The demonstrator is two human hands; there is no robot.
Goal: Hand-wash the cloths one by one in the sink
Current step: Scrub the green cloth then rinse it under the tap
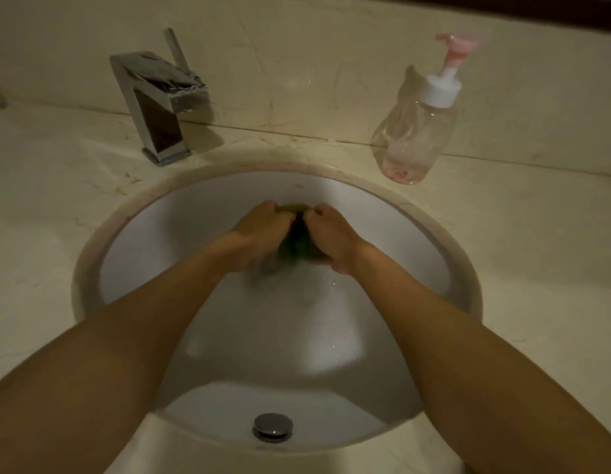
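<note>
A green cloth (294, 244) is bunched up over the far half of the white sink (201, 206). My left hand (263, 227) grips its left side with curled fingers. My right hand (331, 234) grips its right side the same way. The two hands are pressed close together, so most of the cloth is hidden between them. Only a light green edge at the top and a dark green fold in the gap show. Water drops glint on the basin wall below the hands.
A chrome faucet (157, 107) stands on the marble counter (40, 200) at the back left. A clear pump bottle (416, 131) with a pink top stands at the back right. The metal drain plug (273, 426) sits at the basin's near side.
</note>
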